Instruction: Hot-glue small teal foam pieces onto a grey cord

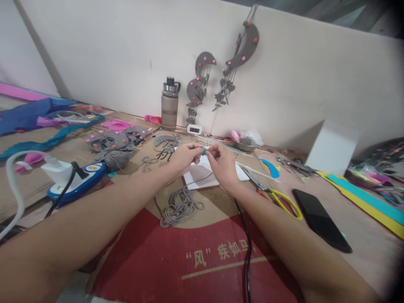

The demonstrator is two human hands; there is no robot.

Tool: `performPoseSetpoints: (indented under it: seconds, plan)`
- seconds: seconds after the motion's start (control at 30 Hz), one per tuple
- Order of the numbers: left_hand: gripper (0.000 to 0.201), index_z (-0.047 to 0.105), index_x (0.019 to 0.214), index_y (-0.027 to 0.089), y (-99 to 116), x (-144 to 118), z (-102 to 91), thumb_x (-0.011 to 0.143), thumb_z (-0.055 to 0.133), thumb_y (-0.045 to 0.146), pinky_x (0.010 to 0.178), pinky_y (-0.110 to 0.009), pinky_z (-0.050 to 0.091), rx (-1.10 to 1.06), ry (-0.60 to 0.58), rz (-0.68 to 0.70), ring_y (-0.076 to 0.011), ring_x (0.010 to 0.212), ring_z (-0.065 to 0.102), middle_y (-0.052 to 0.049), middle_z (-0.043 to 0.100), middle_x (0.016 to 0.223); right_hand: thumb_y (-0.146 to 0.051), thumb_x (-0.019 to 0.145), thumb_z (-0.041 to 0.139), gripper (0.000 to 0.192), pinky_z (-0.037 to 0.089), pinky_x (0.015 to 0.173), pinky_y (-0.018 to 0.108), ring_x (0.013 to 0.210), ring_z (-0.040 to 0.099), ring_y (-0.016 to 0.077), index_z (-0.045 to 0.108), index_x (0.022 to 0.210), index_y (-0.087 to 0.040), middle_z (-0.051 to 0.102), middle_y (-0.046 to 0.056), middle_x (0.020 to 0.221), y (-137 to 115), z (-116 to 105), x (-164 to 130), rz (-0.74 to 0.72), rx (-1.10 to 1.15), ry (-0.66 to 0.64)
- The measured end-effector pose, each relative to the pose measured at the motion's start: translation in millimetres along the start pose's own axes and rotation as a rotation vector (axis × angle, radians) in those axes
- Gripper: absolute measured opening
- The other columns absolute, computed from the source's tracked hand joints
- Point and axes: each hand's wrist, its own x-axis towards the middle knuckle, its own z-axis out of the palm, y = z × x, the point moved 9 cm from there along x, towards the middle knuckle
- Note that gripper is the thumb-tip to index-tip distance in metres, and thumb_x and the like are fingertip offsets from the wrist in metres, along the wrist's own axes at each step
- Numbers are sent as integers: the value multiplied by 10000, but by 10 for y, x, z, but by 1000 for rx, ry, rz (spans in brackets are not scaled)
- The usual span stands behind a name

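Green piece (204, 150) pinched between two hands
The fingers of the left hand (187, 157) and right hand (222, 165) are closed on it, above the white board (199, 169); grey cord (179, 207) lies coiled nearer.

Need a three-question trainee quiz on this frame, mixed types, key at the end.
1. Multiple choice: the small piece pinched by the left hand and right hand is (a) red, (b) green, (c) yellow.
2. True or false: the phone lies right of the scissors.
3. Short answer: what lies loosely coiled just nearer the wearer than the white board?

Key: 1 b; 2 true; 3 gray cord.
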Motion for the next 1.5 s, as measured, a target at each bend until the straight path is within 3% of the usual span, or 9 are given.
performPoseSetpoints:
  seconds: [0.4, 0.7, 0.9, 1.5]
  plan:
    - [122, 580, 626, 124, 60, -13, 30, 674, 686, 158, 427, -199, 320, 1, -26, 30, -59, 429, 444, 15, 514, 511, -227, 817, 515, 53, 365, 657, 273, 687, 470, 142, 551, 830, -190, 552, 9, 762, -18, -6, 5, -22, -7, 5]
    - [145, 616, 738, 113, 66, -17, 55, 664, 727, 171, 498, -204, 403, -36, -69, 17, -59, 501, 500, 2, 578, 613, -198, 810, 516, 29, 351, 647, 273, 676, 460, 139, 539, 793, -192, 550, 8, 763, -30, -25, 9, -38, -12, 15]
    - [151, 572, 649, 121, 84, -22, 58, 658, 715, 170, 474, -208, 385, -14, -68, 46, -62, 456, 483, 13, 548, 537, -201, 810, 532, 23, 355, 645, 271, 669, 464, 138, 550, 808, -186, 559, 6, 761, -16, -10, 6, -36, -30, 14]
    - [126, 582, 642, 128, 99, -15, 5, 684, 678, 198, 481, -221, 368, 182, -26, 99, -63, 446, 482, 11, 557, 549, -188, 839, 525, 24, 377, 673, 284, 715, 485, 153, 546, 827, -188, 562, 25, 795, -35, -54, 35, -89, -48, 38]
